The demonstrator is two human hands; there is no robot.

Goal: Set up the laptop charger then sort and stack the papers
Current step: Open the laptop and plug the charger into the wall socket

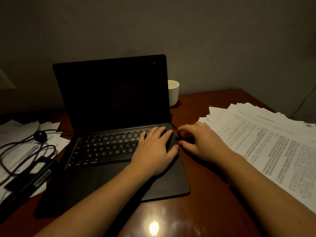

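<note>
An open black laptop with a dark screen stands on the wooden desk. My left hand lies flat on the right part of its keyboard, fingers straight. My right hand pinches the small black charger plug right at the laptop's right edge. The charger brick and its coiled black cable lie on papers at the left. A wide, fanned pile of printed papers covers the desk's right side.
A white mug stands behind the laptop's right corner. A thin cable hangs down the wall at far right. A lamp glare shines on the desk's front.
</note>
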